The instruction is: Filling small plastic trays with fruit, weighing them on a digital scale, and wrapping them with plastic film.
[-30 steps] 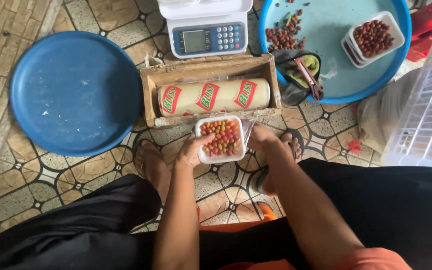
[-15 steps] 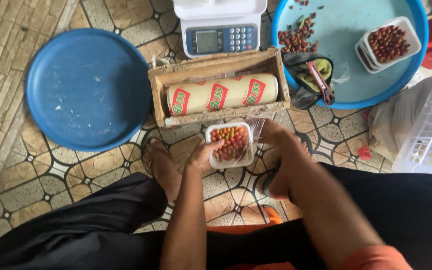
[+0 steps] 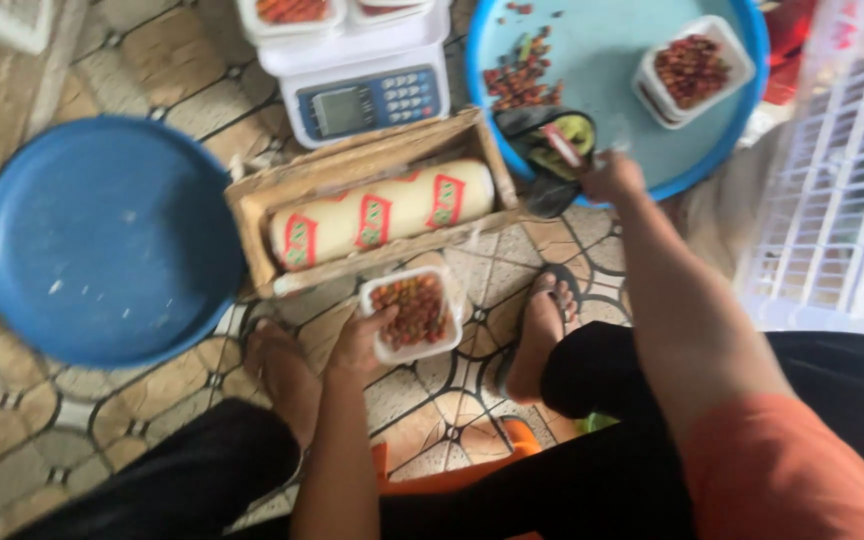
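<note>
My left hand (image 3: 360,342) grips the near left edge of a small white tray of red and orange fruits (image 3: 412,312), held just in front of a wooden box (image 3: 252,205). Inside the box lies a cream roll of cling film (image 3: 382,212) with red and green labels. My right hand (image 3: 610,178) is stretched out to the rim of a light blue round tray (image 3: 602,60), next to a black bag (image 3: 542,150) and a pink-handled tool (image 3: 562,145). Its fingers are blurred and curled; what they hold is unclear.
An empty dark blue round tray (image 3: 102,240) lies on the tiled floor at left. A white digital scale (image 3: 362,75) stands behind the box. A second white tray of red fruits (image 3: 692,70) and loose fruits (image 3: 517,80) sit on the light blue tray. A white crate (image 3: 832,170) is at right.
My right hand has left the small fruit tray and reached forward and right to the light blue tray's rim. My left hand still holds the fruit tray.
</note>
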